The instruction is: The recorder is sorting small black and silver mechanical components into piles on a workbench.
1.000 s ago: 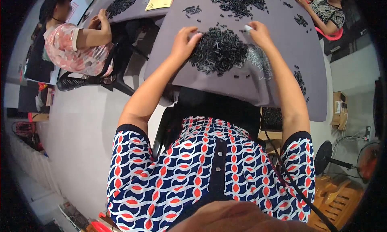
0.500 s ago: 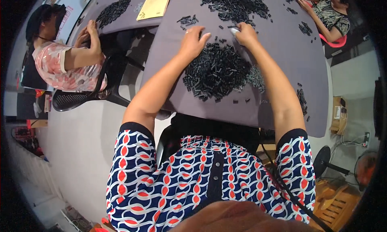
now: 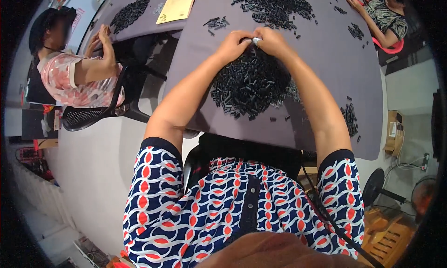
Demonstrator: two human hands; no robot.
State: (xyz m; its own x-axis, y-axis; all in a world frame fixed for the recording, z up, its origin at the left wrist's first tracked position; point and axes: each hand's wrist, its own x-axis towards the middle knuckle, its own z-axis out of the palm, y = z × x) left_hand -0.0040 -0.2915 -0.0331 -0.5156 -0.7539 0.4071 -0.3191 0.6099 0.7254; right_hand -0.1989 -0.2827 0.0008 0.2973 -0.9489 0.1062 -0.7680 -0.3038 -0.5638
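Note:
My left hand (image 3: pixel 235 46) and my right hand (image 3: pixel 272 42) meet at the far edge of a large pile of small black cylindrical pieces (image 3: pixel 251 84). The fingers of both are pinched together, and whatever sits between them is too small or hidden to make out. Something white (image 3: pixel 255 41) covers the tip of my right thumb. Beside the pile, partly behind my right forearm, lie small clear pieces (image 3: pixel 293 91). A few loose black pieces (image 3: pixel 218 23) are scattered beyond my left hand.
The grey tablecloth (image 3: pixel 335 81) also bears a bigger black heap (image 3: pixel 274 5) farther off, and a small heap (image 3: pixel 349 119) at right. A yellow booklet (image 3: pixel 177 6) lies far left. One person (image 3: pixel 79 72) sits at left, another (image 3: pixel 384 19) at far right.
My hands were apart, with the left fingers spread. They have come together over the pile's far edge, the right hand moving left and both fingertips closing.

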